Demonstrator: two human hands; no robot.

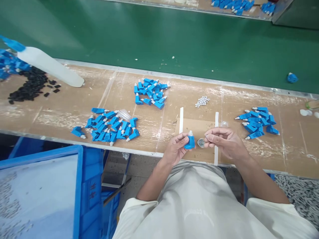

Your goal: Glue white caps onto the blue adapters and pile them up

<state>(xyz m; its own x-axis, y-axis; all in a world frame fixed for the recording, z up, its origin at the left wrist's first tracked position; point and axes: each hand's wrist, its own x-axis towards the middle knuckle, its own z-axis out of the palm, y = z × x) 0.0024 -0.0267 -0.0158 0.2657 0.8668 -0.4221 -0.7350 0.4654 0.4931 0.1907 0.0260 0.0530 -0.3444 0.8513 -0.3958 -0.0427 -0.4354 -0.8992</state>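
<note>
My left hand (176, 148) is closed on a small blue plastic piece with a white tip (190, 142), held upright with the tip pointing away from me. Close by on the right, the thumb and fingers of my right hand (227, 142) are pinched together; whatever they grip is too small to name. Between the hands a small round clear dish (200, 143) lies on the brown cardboard. Two white strips (181, 120) run along the work spot, one on either side. Beyond my hands sits a little heap of small pale pellets (202, 101).
Heaps of similar blue pieces lie left (109, 124), farther back (150, 91) and right (259, 122). At far left are a white bottle with a blue nozzle (53, 66) and black parts (30, 84). A green belt (154, 39) runs behind; a blue crate (81, 186) stands lower left.
</note>
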